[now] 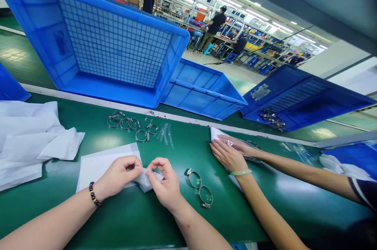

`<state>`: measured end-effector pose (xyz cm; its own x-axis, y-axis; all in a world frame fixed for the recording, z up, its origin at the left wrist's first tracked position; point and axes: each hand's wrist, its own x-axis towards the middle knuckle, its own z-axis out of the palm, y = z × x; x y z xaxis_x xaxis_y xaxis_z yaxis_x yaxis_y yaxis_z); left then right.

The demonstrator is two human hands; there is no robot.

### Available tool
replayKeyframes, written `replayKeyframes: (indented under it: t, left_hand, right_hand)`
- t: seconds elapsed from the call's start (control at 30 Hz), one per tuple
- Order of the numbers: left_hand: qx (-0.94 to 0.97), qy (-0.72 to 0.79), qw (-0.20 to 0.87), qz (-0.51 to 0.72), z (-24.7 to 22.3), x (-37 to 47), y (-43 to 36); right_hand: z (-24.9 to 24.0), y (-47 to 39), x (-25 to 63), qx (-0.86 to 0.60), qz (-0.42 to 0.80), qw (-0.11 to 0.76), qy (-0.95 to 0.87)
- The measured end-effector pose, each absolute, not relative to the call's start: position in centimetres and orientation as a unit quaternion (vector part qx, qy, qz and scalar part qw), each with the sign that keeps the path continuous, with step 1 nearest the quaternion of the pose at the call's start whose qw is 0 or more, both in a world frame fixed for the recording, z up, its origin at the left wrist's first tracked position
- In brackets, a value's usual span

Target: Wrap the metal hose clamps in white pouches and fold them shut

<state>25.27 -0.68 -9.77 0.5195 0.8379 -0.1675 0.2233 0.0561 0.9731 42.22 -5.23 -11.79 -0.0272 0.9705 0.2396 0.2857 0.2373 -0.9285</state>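
Between the fingertips of our left hand [126, 171] and right hand [167, 185] we pinch a folded white sheet [144, 182] over the green tabletop [123, 220]. Flat white sheets [96, 167] lie beside our left hand. Two metal hose clamps [205, 205] sit right of our right hand; smaller clamps [148, 138] lie beyond, near a blue crate [108, 92]. A co-worker's hands [232, 159] rest on white material [215, 133].

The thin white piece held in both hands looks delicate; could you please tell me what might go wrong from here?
The thin white piece is pinched by the left hand and right hand, so it might crease or tear. The flat white sheets lie close by the left hand and could be shifted. Two ring clamps beside the right hand might be knocked.
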Motion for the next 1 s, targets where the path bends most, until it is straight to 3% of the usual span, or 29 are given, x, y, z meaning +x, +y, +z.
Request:
replayKeyframes:
  t: [0.3, 0.7, 1.0]
  left_hand:
    - [0.632, 0.411, 0.593, 0.282, -9.84, 25.39, -0.76]
    - [0.665, 0.405, 0.542, 0.317, -9.75, 25.21, -1.08]
    - [0.633, 0.406, 0.583, 0.307, -10.13, 25.25, -0.86]
  right_hand:
    - [-11.57, -4.79, 42.76, -0.420, 0.217, 0.473, -0.743]
    - [-11.89, -4.98, 42.65, -0.477, 0.261, 0.455, -0.705]
    - [-11.23, -4.96, 42.37, -0.497, 0.269, 0.438, -0.699]
